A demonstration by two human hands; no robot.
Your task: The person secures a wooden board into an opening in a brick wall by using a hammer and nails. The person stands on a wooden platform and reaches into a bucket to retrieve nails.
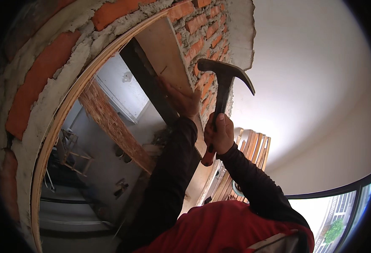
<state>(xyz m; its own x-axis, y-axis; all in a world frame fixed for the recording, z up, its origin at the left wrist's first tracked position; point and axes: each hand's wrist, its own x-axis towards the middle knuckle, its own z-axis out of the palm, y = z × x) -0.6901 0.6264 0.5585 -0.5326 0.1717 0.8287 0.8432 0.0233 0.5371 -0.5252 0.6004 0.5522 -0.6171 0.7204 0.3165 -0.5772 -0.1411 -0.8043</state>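
Observation:
My right hand [219, 134] grips the handle of a claw hammer [224, 80], its dark head raised near the brickwork and its red grip end below my fist. My left hand [179, 98] presses flat on a plywood board [164, 50] that lies against the underside of a brick arch [198, 29]. Both arms are in dark sleeves and reach upward from a red garment at the bottom of the view. A thin curved wooden strip [72, 97] lines the inside of the arch.
Rough orange bricks and grey mortar [34, 84] curve round the left. Through the opening I see a slanted chipboard plank [114, 126] and a wooden frame [74, 154]. Several wooden slats [253, 147] stand behind my right hand. A white wall [312, 84] and a window [341, 215] lie to the right.

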